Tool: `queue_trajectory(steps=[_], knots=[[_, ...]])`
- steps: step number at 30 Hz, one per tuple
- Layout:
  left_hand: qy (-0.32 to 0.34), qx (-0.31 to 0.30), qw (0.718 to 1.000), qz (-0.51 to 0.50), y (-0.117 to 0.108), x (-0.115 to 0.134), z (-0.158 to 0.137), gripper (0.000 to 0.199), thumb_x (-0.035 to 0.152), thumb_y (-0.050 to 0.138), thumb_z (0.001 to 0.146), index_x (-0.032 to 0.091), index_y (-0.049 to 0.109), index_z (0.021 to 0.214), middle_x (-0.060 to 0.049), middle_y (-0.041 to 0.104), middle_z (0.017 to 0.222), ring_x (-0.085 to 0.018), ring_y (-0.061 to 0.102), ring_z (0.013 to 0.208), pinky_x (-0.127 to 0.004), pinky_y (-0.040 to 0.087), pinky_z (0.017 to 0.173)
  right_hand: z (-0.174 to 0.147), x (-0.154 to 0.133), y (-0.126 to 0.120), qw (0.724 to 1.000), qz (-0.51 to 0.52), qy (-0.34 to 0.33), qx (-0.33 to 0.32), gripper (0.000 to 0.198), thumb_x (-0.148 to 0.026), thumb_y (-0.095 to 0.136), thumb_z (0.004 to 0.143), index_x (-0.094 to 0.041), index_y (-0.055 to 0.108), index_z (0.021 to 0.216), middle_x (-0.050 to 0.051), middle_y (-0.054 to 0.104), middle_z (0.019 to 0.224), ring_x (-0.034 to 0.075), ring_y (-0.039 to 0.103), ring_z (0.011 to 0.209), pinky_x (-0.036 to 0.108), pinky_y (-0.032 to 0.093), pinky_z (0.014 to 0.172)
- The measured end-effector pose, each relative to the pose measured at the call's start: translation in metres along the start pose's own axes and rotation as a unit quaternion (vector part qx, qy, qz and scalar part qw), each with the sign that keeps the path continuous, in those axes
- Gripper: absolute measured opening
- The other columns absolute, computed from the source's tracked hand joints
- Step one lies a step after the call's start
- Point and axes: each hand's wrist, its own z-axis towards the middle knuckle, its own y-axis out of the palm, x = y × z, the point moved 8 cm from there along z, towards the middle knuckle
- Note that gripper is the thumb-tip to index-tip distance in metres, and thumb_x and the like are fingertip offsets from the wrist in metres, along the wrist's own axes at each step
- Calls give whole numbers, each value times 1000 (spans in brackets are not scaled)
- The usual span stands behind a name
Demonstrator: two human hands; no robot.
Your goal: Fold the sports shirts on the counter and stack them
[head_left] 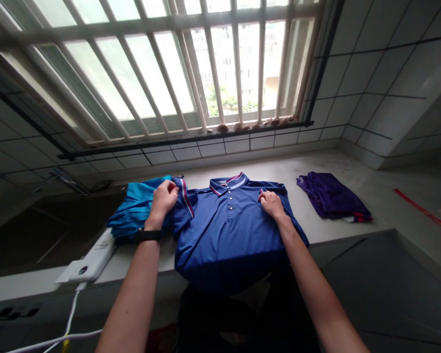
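A blue polo shirt (224, 230) lies front side up on the counter, collar toward the window, its lower part hanging over the front edge. Red and white stripes trim its collar and sleeve cuffs. My left hand (165, 198), with a black band on the wrist, pinches the shirt's left-hand sleeve near the striped cuff. At the other side, my right hand (271, 203) has its fingers closed on the other sleeve's cuff, which is folded in over the chest. Beside my left hand sits a pile of teal and blue clothing (134, 206).
A folded purple garment (332, 193) lies to the right on the counter (279, 164), with a red strip (424, 211) beyond it. At left are a dark sink (55, 230), a faucet (71, 181) and a white power strip (93, 257) with cables. A barred window (220, 73) stands behind.
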Motion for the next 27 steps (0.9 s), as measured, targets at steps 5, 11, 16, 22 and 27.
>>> queue_trajectory(steps=[5, 11, 16, 22, 27], knots=[[112, -242, 963, 28, 80, 15, -40, 23, 36, 56, 90, 20, 72, 92, -9, 78, 100, -25, 72, 93, -33, 57, 87, 0, 0, -1, 1000, 2, 2, -4, 36, -15, 43, 99, -19, 78, 105, 11, 74, 122, 25, 64, 116, 30, 45, 98], [147, -157, 959, 186, 117, 2, -74, 45, 37, 52, 98, 17, 67, 136, -17, 64, 145, -32, 59, 135, -44, 48, 113, -1, 0, 2, 1000, 5, 4, -3, 35, -15, 43, 99, -20, 78, 104, 10, 74, 121, 23, 64, 116, 29, 45, 99], [149, -128, 966, 169, 126, -7, -81, 44, 36, 39, 105, 22, 71, 130, -13, 67, 142, -28, 57, 136, -43, 47, 114, 12, -1, 2, 999, 23, 12, -36, 32, -13, 46, 98, -19, 77, 103, 11, 75, 120, 23, 67, 115, 28, 47, 98], [102, -27, 985, 135, 87, -3, -49, 48, 33, 54, 96, 12, 61, 139, -24, 60, 144, -35, 64, 126, -43, 52, 103, 51, 27, -46, 995, 91, -15, 36, 48, -19, 69, 87, -20, 64, 135, 11, 72, 127, 21, 70, 114, 26, 52, 99], [65, -219, 968, 108, 103, -8, -8, 66, 42, 84, 67, 11, 65, 122, -24, 70, 125, -39, 71, 113, -38, 58, 87, 63, 44, -24, 978, 161, 93, -95, 72, -26, 91, 63, -15, 66, 129, 14, 76, 111, 28, 75, 95, 32, 61, 72]])
